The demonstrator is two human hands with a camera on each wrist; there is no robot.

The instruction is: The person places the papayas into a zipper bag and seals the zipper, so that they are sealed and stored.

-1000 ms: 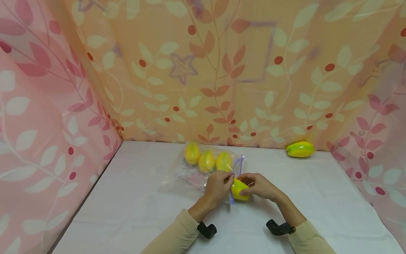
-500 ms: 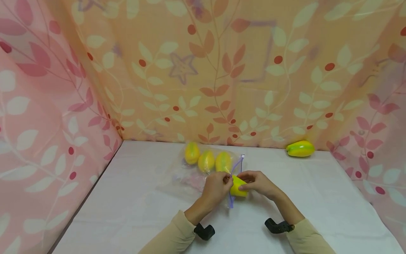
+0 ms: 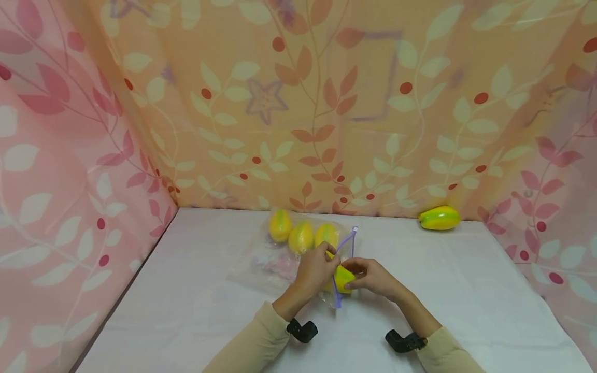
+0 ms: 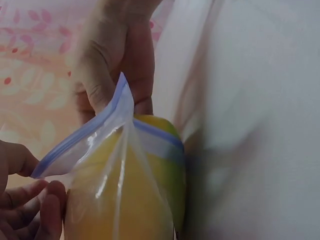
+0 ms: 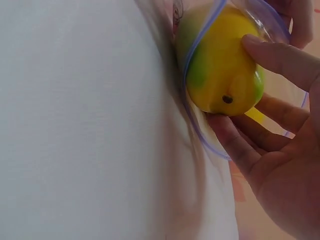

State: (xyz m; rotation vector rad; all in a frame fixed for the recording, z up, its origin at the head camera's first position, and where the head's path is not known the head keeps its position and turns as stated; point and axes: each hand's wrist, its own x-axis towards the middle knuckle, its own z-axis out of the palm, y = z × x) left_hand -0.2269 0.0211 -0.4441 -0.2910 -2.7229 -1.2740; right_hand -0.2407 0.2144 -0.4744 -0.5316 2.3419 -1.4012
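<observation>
A clear zip bag (image 3: 247, 267) with a purple zip edge lies on the white table, its mouth facing right. My left hand (image 3: 313, 273) pinches the upper side of that mouth between thumb and fingers. A yellow-green papaya (image 5: 220, 65) is partly inside the opening, blunt end outward. My right hand (image 3: 375, 278) holds this end, thumb on top and fingers beneath. In the left wrist view the bag's film covers most of the papaya (image 4: 120, 200). Three more yellow papayas, such as the middle one (image 3: 300, 237), lie inside the bag towards the back.
Another papaya (image 3: 439, 217) lies at the table's back right, by the patterned curtain (image 3: 382, 155). Pink print or material (image 3: 277, 265) shows through the bag's film. The white tabletop (image 3: 163, 300) stretches out on both sides of the arms.
My right hand has moved slightly left with the papaya, which has gone deeper into the bag's mouth. My left hand keeps its pinch on the edge.
</observation>
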